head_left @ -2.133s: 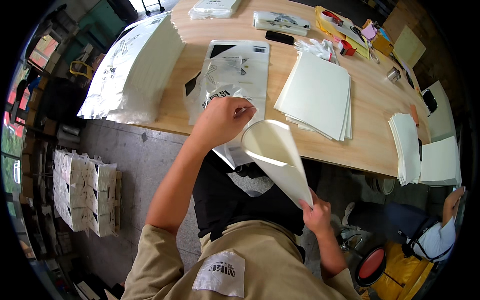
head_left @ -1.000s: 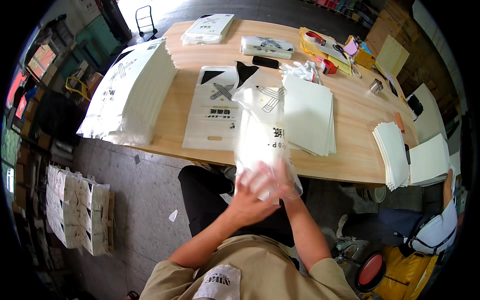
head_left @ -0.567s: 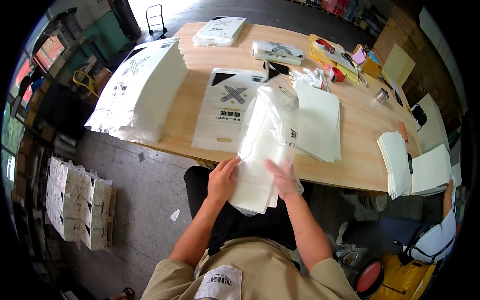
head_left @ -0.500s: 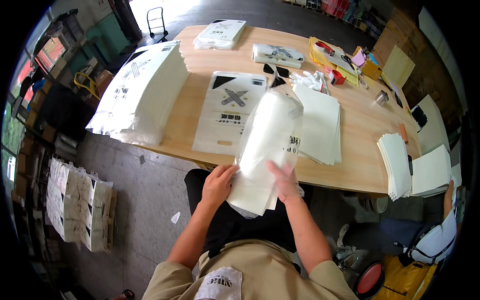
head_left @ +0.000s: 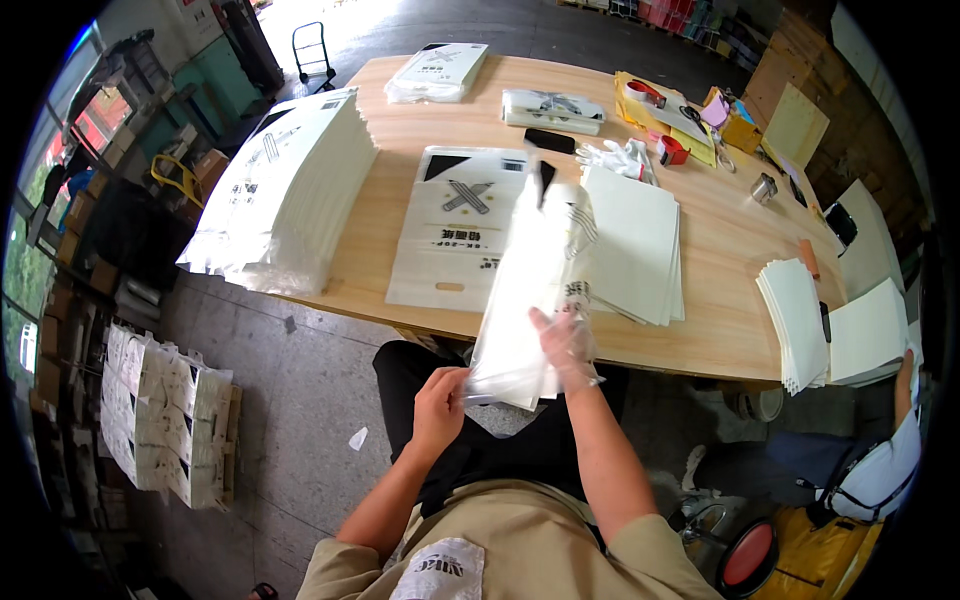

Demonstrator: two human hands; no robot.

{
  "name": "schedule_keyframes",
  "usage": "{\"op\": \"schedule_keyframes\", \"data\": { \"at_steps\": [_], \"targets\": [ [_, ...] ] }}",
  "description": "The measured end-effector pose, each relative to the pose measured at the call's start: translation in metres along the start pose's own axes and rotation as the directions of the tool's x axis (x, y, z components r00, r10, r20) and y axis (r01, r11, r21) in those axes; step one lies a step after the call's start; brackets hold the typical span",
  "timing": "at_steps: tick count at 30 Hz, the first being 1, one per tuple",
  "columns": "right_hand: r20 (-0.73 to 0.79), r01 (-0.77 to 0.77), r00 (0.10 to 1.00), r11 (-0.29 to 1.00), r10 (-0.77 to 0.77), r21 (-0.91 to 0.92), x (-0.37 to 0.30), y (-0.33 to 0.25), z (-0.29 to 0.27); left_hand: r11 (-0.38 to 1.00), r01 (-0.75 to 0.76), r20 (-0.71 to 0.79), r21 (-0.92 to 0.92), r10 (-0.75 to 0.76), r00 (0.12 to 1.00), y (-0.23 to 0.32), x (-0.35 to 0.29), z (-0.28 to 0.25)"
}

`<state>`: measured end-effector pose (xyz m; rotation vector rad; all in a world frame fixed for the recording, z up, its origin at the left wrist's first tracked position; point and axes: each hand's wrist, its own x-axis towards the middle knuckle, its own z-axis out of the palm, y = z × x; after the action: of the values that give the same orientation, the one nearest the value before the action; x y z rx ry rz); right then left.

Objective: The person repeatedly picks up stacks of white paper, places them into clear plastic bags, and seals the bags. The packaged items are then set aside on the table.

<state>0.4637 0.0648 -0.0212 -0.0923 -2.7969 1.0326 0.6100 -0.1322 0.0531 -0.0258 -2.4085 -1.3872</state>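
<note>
Plastic bag (head_left: 528,290), clear with black print, is held upright just below the middle of the frame, over the near edge of a long wooden table (head_left: 720,240). It rises from the person's lap up past the table edge, its top reaching the middle of the picture. The left hand (head_left: 440,405) grips the bag's lower left corner, fingers closed on the plastic. The right hand (head_left: 563,340) is pushed up inside the bag from below, seen through the clear film, fingers spread apart and pressed against the inside.

Behind the bag, flat on the table, lies a white printed bag (head_left: 455,235) with a large cross mark. Just right of the held bag sits a stack of white sheets (head_left: 635,245). At the left end of the table, in the upper left of the frame, a tall leaning pile of white bags (head_left: 290,190) hangs over the edge. Further back are a small bundle of bags (head_left: 438,72), a wrapped packet (head_left: 553,108), a black phone (head_left: 549,141) and white gloves (head_left: 625,157). More white stacks (head_left: 800,325) lie at the right end of the table, with another person's arm (head_left: 905,375) at the far right edge. Boxes (head_left: 165,415) stand on the floor at lower left.
</note>
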Motion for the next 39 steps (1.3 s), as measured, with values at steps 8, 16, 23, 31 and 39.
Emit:
{"op": "schedule_keyframes", "data": {
  "at_steps": [8, 16, 23, 31, 39],
  "targets": [
    [0.227, 0.09, 0.967, 0.989, -0.114, 0.117, 0.025, -0.037, 0.028, 0.944, 0.328, -0.12, -0.02, -0.328, 0.937, -0.065, -0.021, 0.03],
    [0.283, 0.483, 0.869, 0.82, -0.405, -0.309, -0.039, -0.062, 0.009, 0.926, 0.368, -0.185, -0.086, -0.377, 0.907, -0.094, -0.041, 0.018],
    [0.333, 0.677, 0.68, 0.734, -0.653, 0.059, -0.114, -0.031, -0.003, 0.962, 0.266, -0.018, -0.066, -0.268, 0.963, -0.107, -0.049, 0.001],
    [-0.177, 0.097, 0.983, 0.965, -0.054, 0.243, -0.139, 0.068, 0.008, 0.915, 0.256, -0.041, 0.311, -0.256, 0.966, -0.08, -0.036, 0.006],
    [0.17, -0.213, 0.977, 0.702, 0.131, 0.68, -0.108, 0.056, 0.028, 0.916, 0.363, -0.194, -0.17, -0.393, 0.899, -0.123, -0.038, 0.013]
  ]
}}
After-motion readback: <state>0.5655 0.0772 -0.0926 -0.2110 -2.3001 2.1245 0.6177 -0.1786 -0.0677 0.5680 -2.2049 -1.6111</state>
